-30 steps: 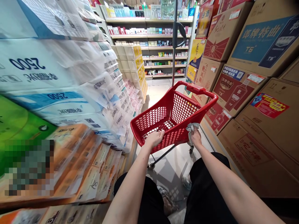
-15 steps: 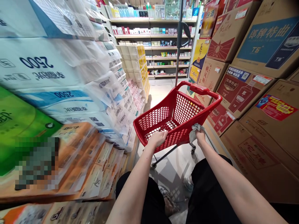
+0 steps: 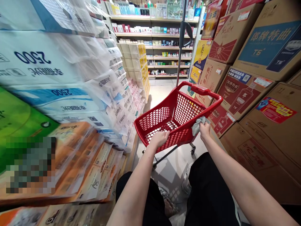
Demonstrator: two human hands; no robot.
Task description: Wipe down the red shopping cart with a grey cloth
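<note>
A red plastic mesh shopping cart (image 3: 185, 110) rolls on small wheels in front of me. My left hand (image 3: 160, 139) grips its near rim, with the fingers curled over the edge. A little to the right, my right hand (image 3: 205, 130) is shut on a crumpled grey cloth (image 3: 197, 126) and presses it against the right side of the rim. Nothing shows inside the basket apart from its mesh floor.
Plastic-wrapped tissue packs (image 3: 58, 62) are stacked high along the left. Cardboard liquor cartons (image 3: 258, 150) line the right. Shelves of small goods (image 3: 152, 34) stand beyond a tiled aisle floor (image 3: 162, 97). A metal pole with a black curved handle (image 3: 182, 40) rises behind the cart.
My right hand and the grey cloth have moved up the cart's right rim, away from me. My left hand stays in place on the near rim.
</note>
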